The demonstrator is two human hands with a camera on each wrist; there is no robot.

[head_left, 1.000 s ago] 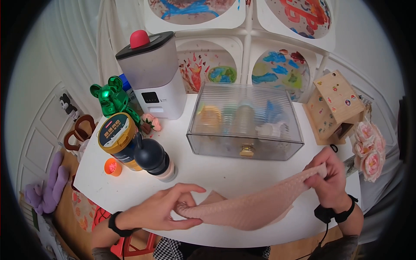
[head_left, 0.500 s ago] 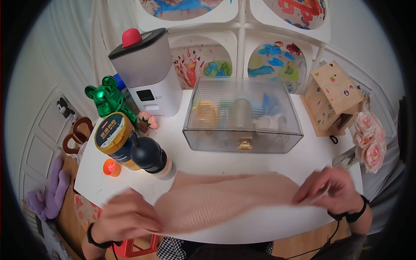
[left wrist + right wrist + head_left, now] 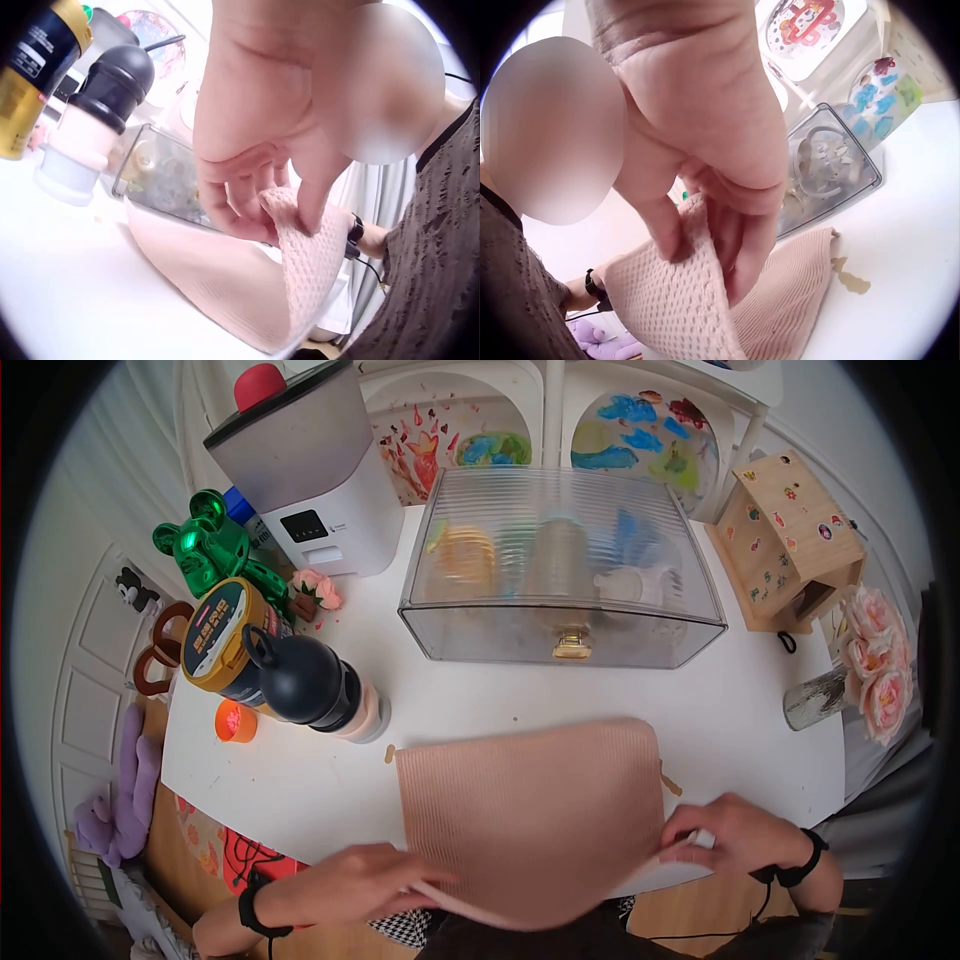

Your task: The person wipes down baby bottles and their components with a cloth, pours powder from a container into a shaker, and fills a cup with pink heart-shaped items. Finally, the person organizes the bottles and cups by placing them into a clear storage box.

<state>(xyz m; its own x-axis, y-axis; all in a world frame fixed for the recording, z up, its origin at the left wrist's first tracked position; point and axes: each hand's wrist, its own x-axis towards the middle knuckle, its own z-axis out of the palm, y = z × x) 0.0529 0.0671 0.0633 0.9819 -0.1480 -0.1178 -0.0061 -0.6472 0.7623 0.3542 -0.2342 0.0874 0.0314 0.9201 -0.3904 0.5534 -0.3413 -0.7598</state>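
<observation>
A pink mat (image 3: 535, 800), ribbed on top with a waffle-textured underside, lies with its far part flat on the white table (image 3: 480, 705). Its near edge curves up and sags between my hands. My left hand (image 3: 365, 882) pinches the near left corner between thumb and fingers, as the left wrist view shows. At the near right corner, my right hand (image 3: 712, 150) pinches the mat the same way, with the bumpy underside (image 3: 667, 292) turned toward the camera. A small white tab (image 3: 704, 839) sticks out by the right fingers.
Behind the mat stands a clear lidded box (image 3: 565, 575) with a gold latch. To the left are a dark bottle (image 3: 310, 680), a yellow-lidded tub (image 3: 225, 635) and an orange cup (image 3: 235, 721). A flower vase (image 3: 815, 705) and wooden house (image 3: 790, 540) stand right.
The mat went from bunched between the hands to spread, its far part now down on the table. Both hands have drawn toward the near edge, and the head view has tilted down.
</observation>
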